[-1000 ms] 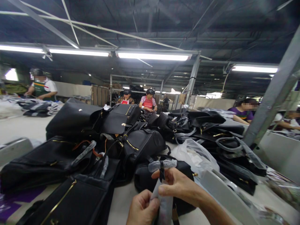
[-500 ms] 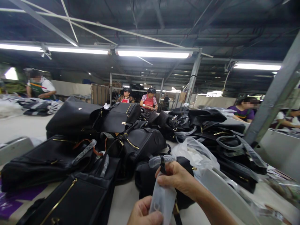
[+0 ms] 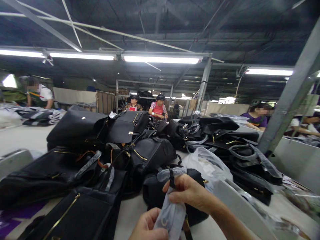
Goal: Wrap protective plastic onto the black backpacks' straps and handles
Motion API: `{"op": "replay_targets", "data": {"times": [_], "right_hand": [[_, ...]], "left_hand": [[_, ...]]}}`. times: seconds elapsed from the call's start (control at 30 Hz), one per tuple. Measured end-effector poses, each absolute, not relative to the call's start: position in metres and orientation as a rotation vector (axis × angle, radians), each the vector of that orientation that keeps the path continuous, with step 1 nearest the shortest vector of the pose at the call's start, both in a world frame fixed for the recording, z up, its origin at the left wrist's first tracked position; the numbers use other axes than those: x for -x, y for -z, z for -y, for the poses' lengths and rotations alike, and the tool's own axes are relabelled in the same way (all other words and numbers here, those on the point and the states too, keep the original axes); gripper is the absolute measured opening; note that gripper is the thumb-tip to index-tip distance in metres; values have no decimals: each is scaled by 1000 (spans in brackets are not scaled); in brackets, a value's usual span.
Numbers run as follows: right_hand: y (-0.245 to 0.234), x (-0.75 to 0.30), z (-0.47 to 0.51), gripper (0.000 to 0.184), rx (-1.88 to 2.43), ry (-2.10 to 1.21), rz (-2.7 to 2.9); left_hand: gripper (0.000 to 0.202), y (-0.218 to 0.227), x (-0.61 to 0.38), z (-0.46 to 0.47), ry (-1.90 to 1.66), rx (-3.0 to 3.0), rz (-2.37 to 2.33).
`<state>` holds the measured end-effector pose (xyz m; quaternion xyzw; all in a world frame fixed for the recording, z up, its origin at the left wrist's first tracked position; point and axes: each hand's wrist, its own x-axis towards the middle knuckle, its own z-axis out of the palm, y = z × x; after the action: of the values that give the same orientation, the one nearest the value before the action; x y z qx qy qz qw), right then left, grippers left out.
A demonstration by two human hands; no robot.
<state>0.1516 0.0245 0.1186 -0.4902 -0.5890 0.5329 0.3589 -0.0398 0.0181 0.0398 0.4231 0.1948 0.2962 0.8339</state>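
A heap of black bags (image 3: pixel 112 146) fills the middle of the frame, tumbled flat and overlapping, gold zips and buckles facing all ways; they look dropped there in bulk rather than arranged. At its near edge, lower centre, sits a small black bag (image 3: pixel 153 191), apart enough from the heap to be handled alone; just right of it lies a crumpled clear plastic bag (image 3: pixel 208 165).

The right hand (image 3: pixel 190 193) reaches in from the lower right and pinches a black strap (image 3: pixel 172 178) between thumb and fingers, just above the small bag; the left hand (image 3: pixel 147 228), cut by the bottom edge, curls its fingers on the lower end of a translucent wrap (image 3: pixel 171 213) that sheathes the strap. Held at both ends, the wrap hangs fairly straight between the hands, probably so that it does not slip; a gold ring shows faintly through it.

The room is a dark-roofed workshop with tube lights (image 3: pixel 162 60) across the upper frame and a slanted grey post (image 3: pixel 287 106) at the right; the pale counter (image 3: pixel 22 138) runs far back; other people work along it, one in a red apron (image 3: pixel 158 109) at centre.
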Motion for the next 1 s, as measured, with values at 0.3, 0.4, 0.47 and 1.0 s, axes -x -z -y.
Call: {"op": "replay_targets", "data": {"times": [0.3,0.4,0.47,1.0], "right_hand": [[-120,-148,-25,30,1261,-1374,1529],[-120,-149,-25,31,1241,-1406,1515],[-118,-149,-25,30,1235,-1402,1507],[-107,-157,-20,64,938,-1579,1415]], "left_hand": [[55,-42,24,-24,-688,-927,-487],[56,-49,27,-21,-684,-946,-513],[57,-51,28,-20,-683,-952,-517],[62,-45,26,-31,-682,-933,-507]]}}
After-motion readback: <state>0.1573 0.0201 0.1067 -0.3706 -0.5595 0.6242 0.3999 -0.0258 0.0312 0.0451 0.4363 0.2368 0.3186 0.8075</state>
